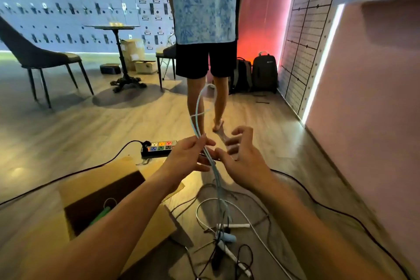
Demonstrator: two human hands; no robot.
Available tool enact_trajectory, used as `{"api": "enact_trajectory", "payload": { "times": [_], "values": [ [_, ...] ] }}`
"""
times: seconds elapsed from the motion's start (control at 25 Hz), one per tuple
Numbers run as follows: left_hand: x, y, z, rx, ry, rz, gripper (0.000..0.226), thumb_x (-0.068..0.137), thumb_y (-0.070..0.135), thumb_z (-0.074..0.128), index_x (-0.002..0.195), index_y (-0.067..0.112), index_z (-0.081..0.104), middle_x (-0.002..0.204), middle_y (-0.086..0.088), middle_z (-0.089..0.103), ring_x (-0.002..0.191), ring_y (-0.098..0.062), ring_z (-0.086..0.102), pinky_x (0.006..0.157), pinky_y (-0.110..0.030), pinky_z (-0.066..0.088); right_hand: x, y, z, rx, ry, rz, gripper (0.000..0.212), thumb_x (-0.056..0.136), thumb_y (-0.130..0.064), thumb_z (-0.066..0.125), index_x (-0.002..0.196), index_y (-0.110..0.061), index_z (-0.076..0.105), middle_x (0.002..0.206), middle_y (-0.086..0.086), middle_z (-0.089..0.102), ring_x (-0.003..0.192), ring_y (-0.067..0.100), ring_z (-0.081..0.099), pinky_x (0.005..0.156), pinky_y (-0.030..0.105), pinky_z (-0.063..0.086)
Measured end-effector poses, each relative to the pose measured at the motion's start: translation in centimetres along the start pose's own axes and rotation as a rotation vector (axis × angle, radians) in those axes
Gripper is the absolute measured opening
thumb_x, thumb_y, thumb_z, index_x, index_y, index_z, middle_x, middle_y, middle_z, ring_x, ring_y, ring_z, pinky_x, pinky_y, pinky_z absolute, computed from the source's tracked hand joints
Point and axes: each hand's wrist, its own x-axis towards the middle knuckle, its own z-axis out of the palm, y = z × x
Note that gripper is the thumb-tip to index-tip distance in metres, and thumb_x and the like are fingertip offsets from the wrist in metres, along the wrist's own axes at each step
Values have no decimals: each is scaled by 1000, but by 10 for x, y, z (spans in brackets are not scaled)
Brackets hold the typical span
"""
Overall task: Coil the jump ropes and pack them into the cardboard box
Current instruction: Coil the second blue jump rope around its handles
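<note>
The open cardboard box (95, 191) on the floor contains one green-handled rope (100, 216), while my left hand (188, 154) pinches the raised light-blue jump rope (200, 111) strands and my right hand (243, 161) hovers beside them, fingers spread.

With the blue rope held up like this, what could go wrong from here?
1. Only the left hand pinches the blue rope; the right hand is open beside it, so the loop may slip.
2. Its lower end hangs into a tangle with the white rope and black cords on the floor, so pulling may drag those along.
3. A person stands close behind the loop; it may brush their legs.
</note>
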Motion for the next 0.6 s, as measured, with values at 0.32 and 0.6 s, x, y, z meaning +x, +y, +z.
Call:
{"api": "enact_trajectory", "payload": {
  "times": [0.32,0.6],
  "values": [
    [6,1,-33,-138,305,86,30,103,33,47,105,11,67,98,-9,76,85,-32,74,78,-46,61,5,11,6,-394,-618,105,15,101,-23,52,113,-23,61,105,0,67,96,14,65,79,30,54],
    [1,1,-38,62,-60,-81,47,91,57,44,113,21,66,107,-6,74,103,-25,70,92,-47,53,10,-15,-1,291,-288,48,18,103,-18,49,110,-15,65,87,4,66,72,8,64,65,21,53]
  ]
}}
